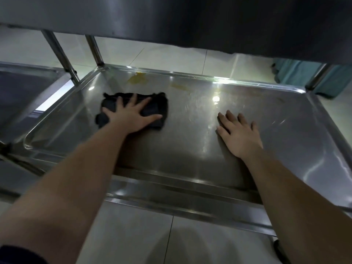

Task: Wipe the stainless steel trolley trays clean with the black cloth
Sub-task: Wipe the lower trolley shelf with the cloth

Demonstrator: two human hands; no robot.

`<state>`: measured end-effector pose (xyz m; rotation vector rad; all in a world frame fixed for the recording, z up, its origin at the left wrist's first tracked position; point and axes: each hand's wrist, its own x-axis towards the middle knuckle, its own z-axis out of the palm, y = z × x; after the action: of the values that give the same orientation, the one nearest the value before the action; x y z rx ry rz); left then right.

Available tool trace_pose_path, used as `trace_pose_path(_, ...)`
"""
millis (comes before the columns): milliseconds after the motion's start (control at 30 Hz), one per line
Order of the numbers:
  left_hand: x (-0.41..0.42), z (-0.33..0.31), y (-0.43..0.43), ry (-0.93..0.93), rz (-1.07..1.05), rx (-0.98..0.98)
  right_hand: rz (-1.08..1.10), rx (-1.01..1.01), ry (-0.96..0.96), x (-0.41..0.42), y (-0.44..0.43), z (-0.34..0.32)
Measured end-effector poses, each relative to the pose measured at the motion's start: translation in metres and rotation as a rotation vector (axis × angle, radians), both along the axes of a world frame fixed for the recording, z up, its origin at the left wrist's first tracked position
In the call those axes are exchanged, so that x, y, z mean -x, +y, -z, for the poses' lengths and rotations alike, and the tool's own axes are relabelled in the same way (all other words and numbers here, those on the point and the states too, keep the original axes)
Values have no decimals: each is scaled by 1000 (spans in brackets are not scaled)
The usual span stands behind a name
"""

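1. The left hand [131, 116] was bare, with no glove, ring or watch on it.
2. The right hand [240, 135] was bare too, with short, plain nails.
3. Both forearms were uncovered up to the bottom edge of the view.
4. A dark sleeve cuff [21, 254] showed at the bottom left corner, on the left arm.

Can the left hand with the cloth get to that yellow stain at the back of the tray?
Probably yes: left hand, flat on black cloth, has bare tray up to the yellow stain.
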<state>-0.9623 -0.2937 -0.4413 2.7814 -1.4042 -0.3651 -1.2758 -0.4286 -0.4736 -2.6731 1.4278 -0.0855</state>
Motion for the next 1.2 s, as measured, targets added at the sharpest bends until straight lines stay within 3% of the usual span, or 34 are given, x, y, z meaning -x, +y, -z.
trace_pose_path(167, -19, -2, -13, 8, -110, -33, 16, 5, 29, -6, 2, 2)
trace_pose_path(467, 124, 3, -113, 7, 206, -37, 27, 12, 23, -5, 0, 3)
trace_pose_path(633, 73, 1, -85, -5, 185, -8, 15, -10, -13, -1, -2, 2)
trace_pose_path(800, -19, -2, -18, -25, -1, -23, 31, -7, -12, -3, 0, 0)
trace_pose_path(900, -23, -2, -11, -29, -28, -66, 41, -4, 1, -6, 3, 0)
trace_pose_path(1000, 10, -1, -28, -7, -10, -43, 40, 0, 7, -8, 5, -2)
trace_pose_path(1200, 138, 1, -76, 0, 236, -29, 42, -42, -54, -2, 1, -5)
